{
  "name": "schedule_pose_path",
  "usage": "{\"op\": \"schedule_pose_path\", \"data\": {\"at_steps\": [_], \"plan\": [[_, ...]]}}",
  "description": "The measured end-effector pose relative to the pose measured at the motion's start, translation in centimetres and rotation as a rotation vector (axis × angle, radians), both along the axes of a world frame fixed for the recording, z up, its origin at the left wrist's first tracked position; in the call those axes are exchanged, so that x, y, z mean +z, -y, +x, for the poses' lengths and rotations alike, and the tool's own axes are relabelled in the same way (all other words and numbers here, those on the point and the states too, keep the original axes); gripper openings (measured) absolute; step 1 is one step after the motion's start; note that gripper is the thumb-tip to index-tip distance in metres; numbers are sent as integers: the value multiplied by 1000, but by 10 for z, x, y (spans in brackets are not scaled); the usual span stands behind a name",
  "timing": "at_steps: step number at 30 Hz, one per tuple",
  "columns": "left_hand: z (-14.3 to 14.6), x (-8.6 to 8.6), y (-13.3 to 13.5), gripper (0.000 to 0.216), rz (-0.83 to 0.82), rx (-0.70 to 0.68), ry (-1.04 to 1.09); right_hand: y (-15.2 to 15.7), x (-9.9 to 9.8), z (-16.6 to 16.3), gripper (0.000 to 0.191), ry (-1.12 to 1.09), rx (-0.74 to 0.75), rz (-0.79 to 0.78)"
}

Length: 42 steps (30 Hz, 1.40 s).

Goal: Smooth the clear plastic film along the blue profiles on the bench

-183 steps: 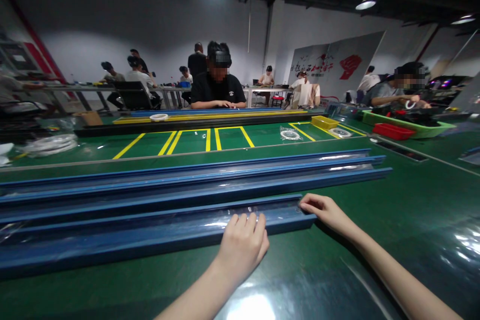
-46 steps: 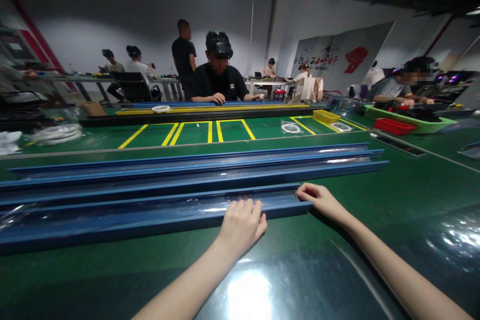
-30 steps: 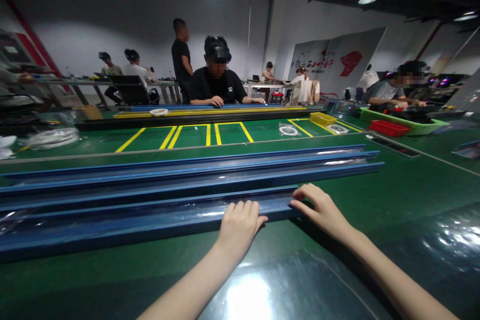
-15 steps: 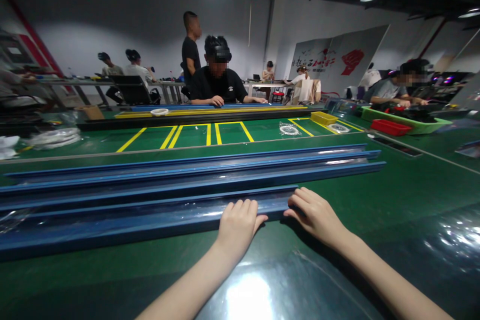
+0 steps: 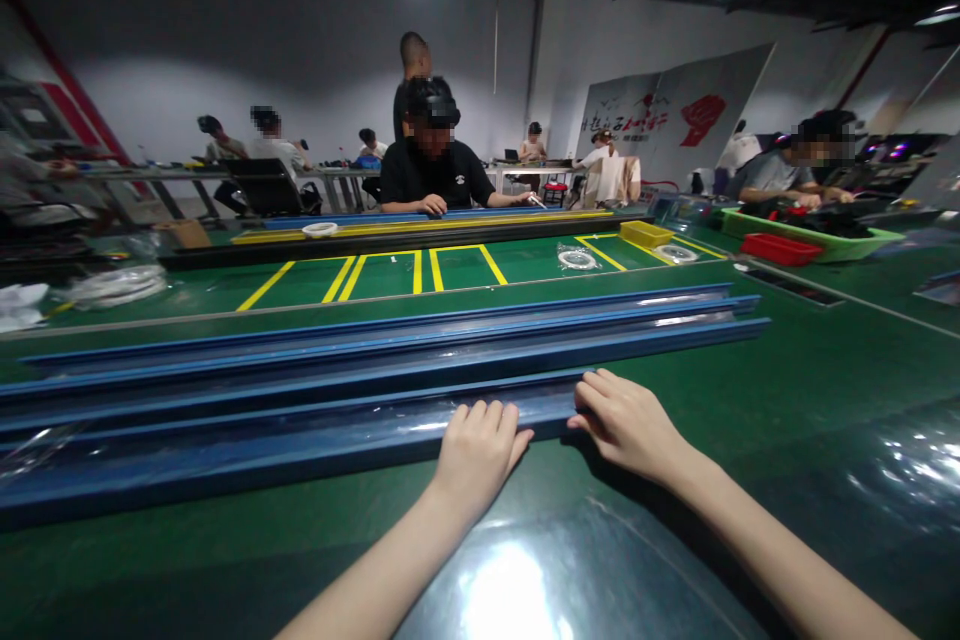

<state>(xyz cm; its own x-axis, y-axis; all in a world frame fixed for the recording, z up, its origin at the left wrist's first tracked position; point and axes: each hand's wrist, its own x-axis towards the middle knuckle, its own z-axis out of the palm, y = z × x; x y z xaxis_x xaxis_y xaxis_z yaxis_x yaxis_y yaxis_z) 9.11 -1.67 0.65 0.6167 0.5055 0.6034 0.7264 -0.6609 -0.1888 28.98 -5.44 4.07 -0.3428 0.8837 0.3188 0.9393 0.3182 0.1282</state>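
A long blue channel strip [image 5: 300, 435] lies nearest me on the green table, running from the left edge of the view to my hands. My left hand [image 5: 480, 450] is closed over its near wall, fingers curled into the channel and thumb outside. At the strip's right end, my right hand [image 5: 622, 420] is closed around the tip, its fingertips partly hidden. Clear film shines inside the channel. Just behind it lie more blue channel strips [image 5: 465, 355], side by side and reaching farther right.
Yellow tape [image 5: 416, 270] marks the green table [image 5: 787, 400] beyond the strips. Coiled white cable [image 5: 577, 258], a yellow tray [image 5: 645, 235], a red tray [image 5: 780, 248] and a green bin [image 5: 862, 240] stand farther back. A co-worker [image 5: 435, 160] sits across the table.
Both my hands stay on the strip, almost unmoved. Across the table, the standing person has shifted right, behind the seated co-worker, whose hand on the right now holds a small pale object.
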Motion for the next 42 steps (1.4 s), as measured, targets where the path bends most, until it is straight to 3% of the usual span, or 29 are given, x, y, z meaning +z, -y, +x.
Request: {"op": "schedule_pose_path", "data": {"at_steps": [5, 19, 27, 34, 42], "plan": [[-3, -1, 0, 36, 4, -16, 11, -1, 5, 7, 17, -2, -9, -44], [-2, 1, 0, 26, -26, -3, 10, 7, 7, 79, 14, 29, -176, -22], [-1, 0, -1, 18, -52, 3, 2, 9, 10, 76, 16, 56, -126, -8], [0, -1, -2, 16, -57, 11, -9, 5, 4, 61, 29, 108, -87, 43], [0, -1, -4, 15, -58, 9, -27, -1, -9, 36, 10, 145, 91, 27]]}}
